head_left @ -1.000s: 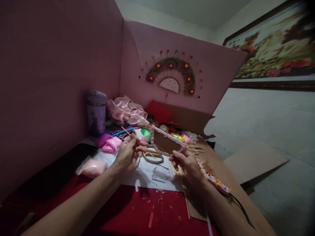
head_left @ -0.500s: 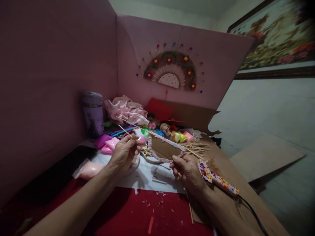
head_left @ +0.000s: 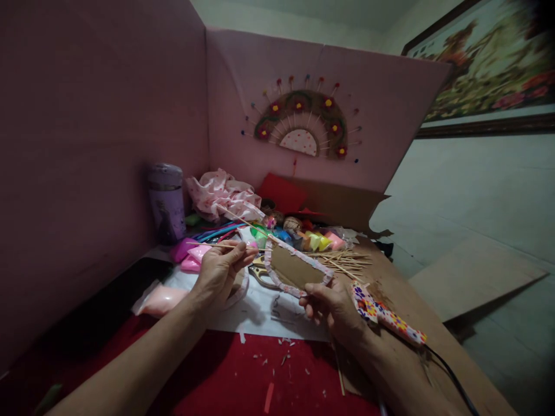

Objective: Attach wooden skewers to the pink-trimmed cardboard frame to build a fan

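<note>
My left hand (head_left: 225,268) pinches a thin wooden stick (head_left: 212,245), now lying nearly level, its tip near the cardboard piece. In my right hand (head_left: 332,303) is a brown cardboard piece (head_left: 290,266), gripped at its lower right corner; pink-and-white fabric edges it all round. Another thin stick (head_left: 243,218) runs along the upper edge of this piece and sticks out to the upper left. Behind the hands lie scissors (head_left: 260,274), partly covered. Below my left hand a second fabric-edged piece (head_left: 240,292) is mostly hidden.
A flower-patterned glue gun (head_left: 390,318) with a cord lies right of my right hand. Loose sticks (head_left: 342,261), bagged coloured clay (head_left: 162,297) and crumpled fabric (head_left: 223,193) lie around. A purple tumbler (head_left: 166,202) stands left. A decorated half-round fan (head_left: 299,121) hangs on the pink panel.
The stick in my left hand has turned from a slant to nearly level. The cardboard piece has shifted slightly right and down in view, still in my right hand.
</note>
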Action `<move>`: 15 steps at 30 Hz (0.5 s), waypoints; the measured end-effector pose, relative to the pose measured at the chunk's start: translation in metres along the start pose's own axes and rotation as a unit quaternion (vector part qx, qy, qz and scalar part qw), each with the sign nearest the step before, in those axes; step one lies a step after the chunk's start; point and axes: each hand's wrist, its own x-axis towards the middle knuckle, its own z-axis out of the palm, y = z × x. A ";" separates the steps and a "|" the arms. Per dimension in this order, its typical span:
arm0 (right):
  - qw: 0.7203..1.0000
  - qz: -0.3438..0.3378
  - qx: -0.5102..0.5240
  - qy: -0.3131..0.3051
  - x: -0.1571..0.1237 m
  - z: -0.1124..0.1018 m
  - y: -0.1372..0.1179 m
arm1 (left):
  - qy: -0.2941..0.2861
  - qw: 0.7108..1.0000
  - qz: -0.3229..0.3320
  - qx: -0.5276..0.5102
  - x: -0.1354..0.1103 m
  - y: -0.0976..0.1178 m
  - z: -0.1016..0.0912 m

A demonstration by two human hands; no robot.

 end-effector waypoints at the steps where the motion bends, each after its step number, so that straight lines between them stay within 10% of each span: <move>1: 1.000 0.005 -0.003 -0.004 -0.001 0.001 0.000 | -0.002 1.000 -0.001 0.002 0.000 0.000 0.000; 15: 0.996 -0.025 0.061 -0.052 -0.002 0.008 -0.004 | -0.028 0.998 -0.032 -0.036 -0.005 -0.005 0.001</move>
